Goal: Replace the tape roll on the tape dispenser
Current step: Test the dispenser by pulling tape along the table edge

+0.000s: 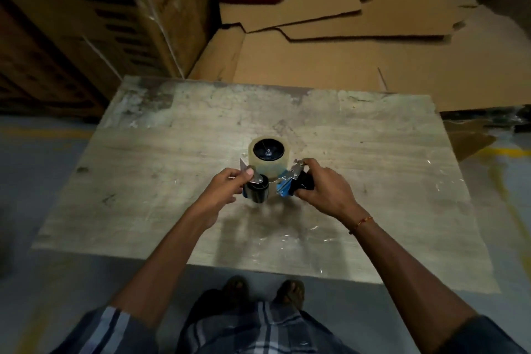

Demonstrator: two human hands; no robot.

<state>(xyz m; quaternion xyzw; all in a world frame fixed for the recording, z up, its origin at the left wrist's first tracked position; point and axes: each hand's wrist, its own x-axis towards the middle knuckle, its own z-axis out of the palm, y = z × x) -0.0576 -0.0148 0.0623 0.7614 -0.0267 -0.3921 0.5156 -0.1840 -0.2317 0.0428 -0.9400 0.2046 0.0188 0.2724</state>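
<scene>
Both hands on black-and-blue handheld tape dispenser (270,181), table (172,210) centre. Left hand (230,184) pinches roller end at 9 o'clock; right hand (324,190) wraps handle at 3. Clear tape roll (268,162) seated on hub, 12 o'clock. Advice: steady frame, thread tape under roller toward blade.

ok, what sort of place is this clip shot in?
Probably a warehouse or packing area. Printed brown cardboard cartons are stacked at left, flattened corrugated cardboard sheets lie behind the worn wooden table, and both hands hold a handheld tape dispenser with a clear tape roll on that table.
</scene>
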